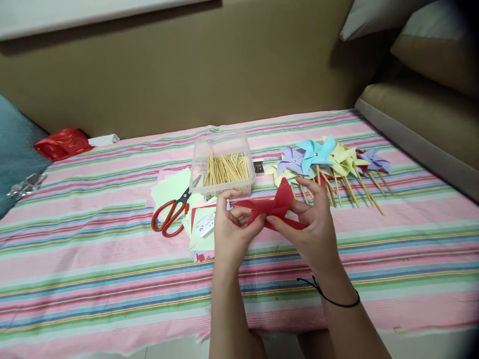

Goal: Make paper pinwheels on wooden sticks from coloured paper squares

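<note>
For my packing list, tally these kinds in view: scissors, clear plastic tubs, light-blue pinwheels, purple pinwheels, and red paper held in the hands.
Scissors: 1
Clear plastic tub: 1
Light-blue pinwheel: 1
Purple pinwheels plainly showing: 2
Red paper, held by left hand and right hand: 1
Total: 6

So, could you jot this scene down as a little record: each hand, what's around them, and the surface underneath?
Left hand: pinching a folded piece of red paper
Right hand: pinching the same paper
Right wrist: thin black cord bracelet
Beyond the hands: clear plastic box holding slim wooden sticks
To the left: red-handled metal scissors, partly over pastel paper sheets
Beyond, to the right: purple, blue and yellow paper pinwheels on sticks
Surface: pink multicoloured striped cloth
</note>
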Motion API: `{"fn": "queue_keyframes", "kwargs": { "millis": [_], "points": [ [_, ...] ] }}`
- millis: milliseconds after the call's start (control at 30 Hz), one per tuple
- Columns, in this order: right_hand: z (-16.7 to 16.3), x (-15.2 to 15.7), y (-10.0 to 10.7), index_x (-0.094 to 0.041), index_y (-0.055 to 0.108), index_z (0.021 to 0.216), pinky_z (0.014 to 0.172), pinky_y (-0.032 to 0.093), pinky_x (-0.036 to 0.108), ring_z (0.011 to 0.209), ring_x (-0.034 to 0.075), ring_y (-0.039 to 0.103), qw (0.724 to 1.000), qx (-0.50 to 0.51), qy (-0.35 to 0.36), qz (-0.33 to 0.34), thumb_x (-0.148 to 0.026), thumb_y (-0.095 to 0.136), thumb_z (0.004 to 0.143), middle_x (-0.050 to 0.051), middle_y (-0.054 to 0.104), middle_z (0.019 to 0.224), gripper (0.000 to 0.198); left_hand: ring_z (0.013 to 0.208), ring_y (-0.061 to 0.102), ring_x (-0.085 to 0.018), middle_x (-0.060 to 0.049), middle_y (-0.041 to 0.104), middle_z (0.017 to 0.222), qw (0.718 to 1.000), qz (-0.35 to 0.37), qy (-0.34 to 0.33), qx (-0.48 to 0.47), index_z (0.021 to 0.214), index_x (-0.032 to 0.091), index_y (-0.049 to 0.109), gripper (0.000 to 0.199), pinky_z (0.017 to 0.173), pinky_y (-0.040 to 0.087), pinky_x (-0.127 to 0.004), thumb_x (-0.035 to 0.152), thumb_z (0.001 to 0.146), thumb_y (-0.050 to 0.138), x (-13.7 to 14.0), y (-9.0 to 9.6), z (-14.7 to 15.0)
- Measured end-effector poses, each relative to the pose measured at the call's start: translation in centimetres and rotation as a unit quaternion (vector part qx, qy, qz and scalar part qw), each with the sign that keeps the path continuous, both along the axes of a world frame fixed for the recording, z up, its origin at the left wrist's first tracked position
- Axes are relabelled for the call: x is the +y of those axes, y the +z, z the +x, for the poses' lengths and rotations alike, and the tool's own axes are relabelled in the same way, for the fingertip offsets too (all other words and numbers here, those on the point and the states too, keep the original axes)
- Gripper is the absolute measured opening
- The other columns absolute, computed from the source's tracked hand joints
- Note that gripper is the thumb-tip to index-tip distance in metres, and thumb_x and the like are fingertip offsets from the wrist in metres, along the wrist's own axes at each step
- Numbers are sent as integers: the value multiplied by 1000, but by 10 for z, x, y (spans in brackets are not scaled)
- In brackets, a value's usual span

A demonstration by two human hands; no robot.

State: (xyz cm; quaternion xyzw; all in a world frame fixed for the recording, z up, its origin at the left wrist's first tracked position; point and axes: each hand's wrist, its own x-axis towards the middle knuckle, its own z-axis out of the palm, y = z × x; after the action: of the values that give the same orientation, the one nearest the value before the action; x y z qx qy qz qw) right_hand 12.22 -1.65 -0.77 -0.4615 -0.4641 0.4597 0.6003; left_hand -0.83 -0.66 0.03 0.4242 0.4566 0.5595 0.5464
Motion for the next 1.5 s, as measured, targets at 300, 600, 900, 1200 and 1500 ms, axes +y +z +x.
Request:
{"fn": "queue_keyframes", "kwargs": {
  "millis": [300,600,900,1200,1500],
  "points": [
    [1,1,-1,-29,38,124,66,64,41,75,24,72,1000,20,-5,-7,-23,79,69,2,73,83,69,53,59,-8,4,69,65,1000,-7,0,-9,102,21,46,46,52,46,-17,12,67,73,0,-2,-1],
    [1,2,-2,-29,38,122,68,63,41,72,22,70,1000,14,-6,-10,-23,80,68,1,73,80,69,54,57,-7,7,64,62,1000,2,16,-14,102,22,49,48,52,44,-16,7,63,72,0,-3,0],
    [1,2,-2,-29,38,120,64,63,41,67,22,71,1000,12,-9,-15,-28,81,67,-1,72,75,68,58,64,-12,2,70,66,1000,-6,4,10,99,22,47,46,54,49,-20,10,63,72,0,-2,-2],
    [3,4,-2,-29,39,122,63,62,40,68,22,71,999,3,-23,-23,-29,82,65,-1,72,77,71,53,63,-11,3,70,66,1000,-8,13,6,99,22,45,49,52,50,-20,13,62,75,-1,1,0],
    [8,6,-11,-29,38,128,73,62,38,78,21,73,997,45,40,-58,-30,82,67,0,76,85,76,59,65,-12,3,68,67,1000,-26,-1,4,104,22,47,50,57,50,-20,17,65,78,0,-1,-2]
  ]
}}
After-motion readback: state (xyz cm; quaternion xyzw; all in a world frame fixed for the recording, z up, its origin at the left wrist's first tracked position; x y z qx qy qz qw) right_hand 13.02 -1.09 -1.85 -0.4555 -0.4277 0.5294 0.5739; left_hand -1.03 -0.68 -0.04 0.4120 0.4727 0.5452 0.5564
